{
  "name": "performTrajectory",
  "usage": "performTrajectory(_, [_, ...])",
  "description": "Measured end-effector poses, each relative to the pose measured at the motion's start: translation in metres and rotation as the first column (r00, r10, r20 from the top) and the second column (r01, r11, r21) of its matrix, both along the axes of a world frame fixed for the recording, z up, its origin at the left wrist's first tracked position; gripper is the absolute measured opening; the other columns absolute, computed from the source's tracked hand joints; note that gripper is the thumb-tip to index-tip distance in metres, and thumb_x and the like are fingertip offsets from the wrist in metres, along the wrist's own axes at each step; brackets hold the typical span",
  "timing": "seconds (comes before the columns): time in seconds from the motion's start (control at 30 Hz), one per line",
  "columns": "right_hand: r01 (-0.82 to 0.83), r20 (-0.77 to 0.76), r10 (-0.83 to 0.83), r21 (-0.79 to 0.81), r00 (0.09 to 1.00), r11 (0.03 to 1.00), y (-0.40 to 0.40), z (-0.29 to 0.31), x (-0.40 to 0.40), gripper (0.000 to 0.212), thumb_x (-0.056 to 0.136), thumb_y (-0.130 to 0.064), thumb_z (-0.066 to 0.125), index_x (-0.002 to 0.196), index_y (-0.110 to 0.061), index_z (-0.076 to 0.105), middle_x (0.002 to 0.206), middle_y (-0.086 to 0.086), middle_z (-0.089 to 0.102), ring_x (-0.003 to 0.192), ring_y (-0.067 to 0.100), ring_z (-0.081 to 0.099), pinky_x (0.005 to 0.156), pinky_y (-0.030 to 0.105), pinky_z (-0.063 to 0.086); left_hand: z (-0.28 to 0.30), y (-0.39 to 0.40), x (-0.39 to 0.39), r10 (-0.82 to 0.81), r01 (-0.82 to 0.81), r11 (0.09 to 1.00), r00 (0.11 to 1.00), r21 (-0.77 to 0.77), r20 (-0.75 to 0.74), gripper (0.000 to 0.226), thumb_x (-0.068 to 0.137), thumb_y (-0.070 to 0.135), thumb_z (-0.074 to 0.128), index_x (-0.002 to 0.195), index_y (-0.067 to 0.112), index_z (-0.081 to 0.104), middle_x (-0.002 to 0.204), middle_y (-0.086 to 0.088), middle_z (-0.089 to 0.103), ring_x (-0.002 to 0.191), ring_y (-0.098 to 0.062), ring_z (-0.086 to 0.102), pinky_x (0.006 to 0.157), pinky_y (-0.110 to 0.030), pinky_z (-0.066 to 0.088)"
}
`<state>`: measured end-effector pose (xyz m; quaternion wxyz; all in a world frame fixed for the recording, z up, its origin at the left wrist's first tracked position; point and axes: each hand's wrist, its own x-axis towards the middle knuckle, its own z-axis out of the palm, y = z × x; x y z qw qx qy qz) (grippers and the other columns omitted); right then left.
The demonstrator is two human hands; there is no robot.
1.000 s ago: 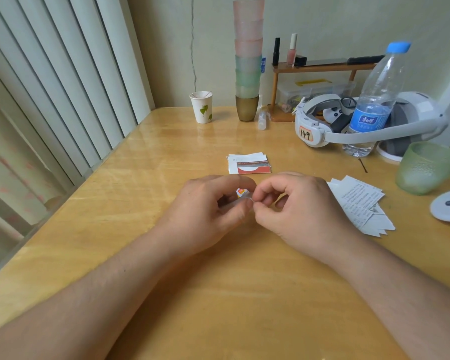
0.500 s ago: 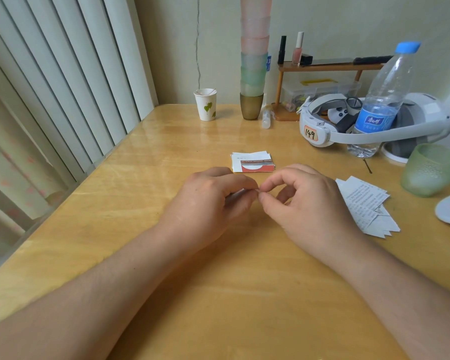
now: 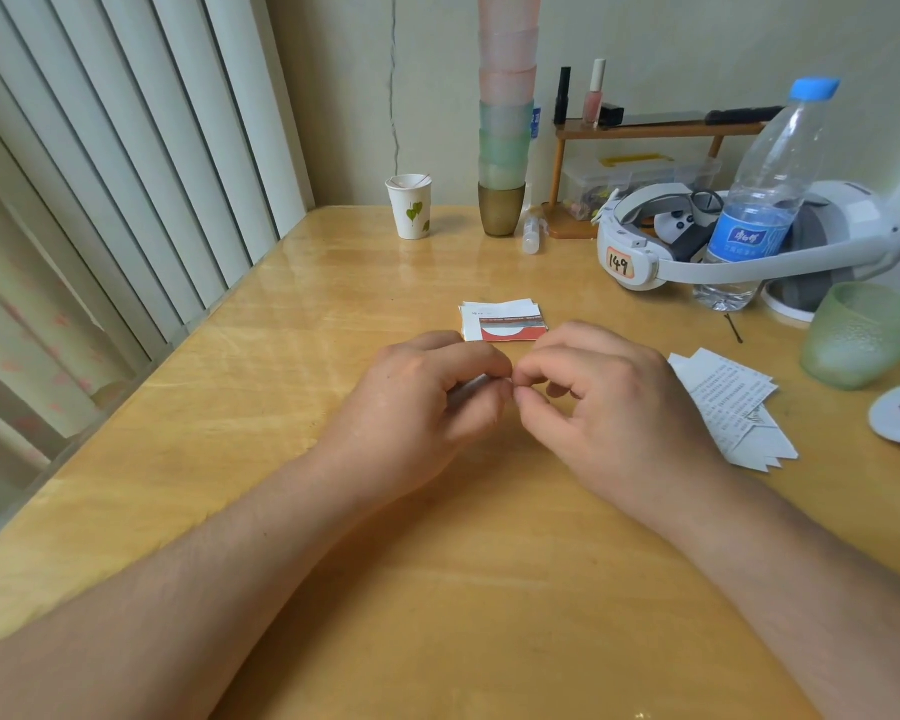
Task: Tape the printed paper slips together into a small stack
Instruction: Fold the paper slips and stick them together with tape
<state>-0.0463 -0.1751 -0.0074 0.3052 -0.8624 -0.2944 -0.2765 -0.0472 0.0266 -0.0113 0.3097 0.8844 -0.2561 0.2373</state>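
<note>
Left hand [image 3: 417,402] pinches a small pale piece, probably tape, above the desk [image 3: 292,356]; right hand [image 3: 609,402] nips its end; the taped slip stack [image 3: 502,320] lies just beyond, loose printed slips [image 3: 723,402] right; the tape may curl and self-stick.

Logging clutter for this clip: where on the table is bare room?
Bare wood runs from the blinds to the left hand, and between the paper cup and the small stack. The right side, around the loose slips, is crowded.
</note>
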Motion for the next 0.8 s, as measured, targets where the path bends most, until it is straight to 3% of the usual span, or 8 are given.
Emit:
performTrajectory(0.23, [-0.121,0.017,0.120,0.084,0.993,0.989,-0.003,0.004,0.002,0.008,0.090,-0.015,0.072,0.083,-0.019,0.070,0.091,-0.013,0.062,0.076,0.018,0.060,0.063,0.040,0.049,0.001,-0.003,-0.002,-0.098,0.062,0.972,0.983,-0.225,-0.156,0.008,0.094,0.031,0.065,0.087,0.027,0.069,0.073,0.004,0.058,0.072,-0.015,0.051,0.065,-0.028,0.040])
performTrajectory(0.3, [-0.146,0.035,0.143,0.081,0.989,0.986,-0.003,0.004,0.002,0.006,0.090,-0.013,0.072,0.084,-0.015,0.071,0.092,-0.010,0.063,0.082,0.011,0.058,0.069,0.033,0.050,0.001,-0.002,-0.002,-0.198,0.115,0.939,0.952,-0.323,-0.235,0.012,0.095,0.032,0.064,0.087,0.023,0.068,0.073,-0.001,0.057,0.068,-0.013,0.048,0.065,-0.030,0.038])
performTrajectory(0.4, [-0.182,0.059,0.178,0.074,0.982,0.980,-0.004,0.005,0.002,0.003,0.090,-0.011,0.071,0.087,-0.011,0.072,0.095,-0.005,0.065,0.087,0.010,0.058,0.075,0.026,0.048,0.004,-0.001,-0.003,-0.309,0.155,0.887,0.898,-0.435,-0.312,0.018,0.097,0.025,0.064,0.088,0.010,0.068,0.076,-0.016,0.055,0.068,-0.025,0.044,0.065,-0.035,0.037])
performTrajectory(0.5, [-0.222,0.050,0.220,0.055,0.974,0.973,-0.004,0.005,0.003,0.003,0.092,-0.009,0.069,0.091,-0.009,0.071,0.098,-0.004,0.064,0.090,0.015,0.060,0.075,0.031,0.051,0.006,-0.001,-0.004,-0.365,0.169,0.862,0.860,-0.477,-0.355,0.024,0.099,0.026,0.062,0.092,0.004,0.067,0.079,-0.025,0.052,0.073,-0.038,0.043,0.068,-0.039,0.036])
performTrajectory(0.6, [-0.234,0.034,0.233,0.056,0.972,0.971,-0.005,0.005,0.003,0.004,0.096,-0.009,0.066,0.093,-0.009,0.067,0.101,-0.006,0.060,0.091,0.016,0.059,0.073,0.035,0.050,0.009,-0.001,-0.006,-0.381,0.156,0.848,0.844,-0.507,-0.378,0.026,0.099,0.027,0.061,0.095,0.001,0.065,0.079,-0.027,0.049,0.073,-0.037,0.040,0.067,-0.039,0.034])
performTrajectory(0.7, [-0.227,0.027,0.226,0.067,0.974,0.972,-0.005,0.006,0.002,0.006,0.097,-0.006,0.066,0.092,-0.009,0.066,0.102,-0.005,0.058,0.092,0.016,0.059,0.074,0.029,0.048,0.013,0.001,-0.007,-0.387,0.160,0.848,0.838,-0.505,-0.385,0.023,0.098,0.028,0.065,0.096,0.005,0.067,0.080,-0.028,0.053,0.070,-0.030,0.042,0.065,-0.038,0.034])
performTrajectory(0.8, [-0.231,0.016,0.231,0.071,0.973,0.970,-0.001,0.006,0.001,0.009,0.095,0.000,0.064,0.089,-0.007,0.063,0.101,-0.003,0.057,0.093,0.018,0.058,0.078,0.023,0.044,0.016,0.005,-0.008,-0.397,0.187,0.862,0.828,-0.472,-0.396,0.023,0.094,0.031,0.071,0.098,0.009,0.069,0.085,-0.031,0.058,0.074,-0.044,0.047,0.063,-0.046,0.038])
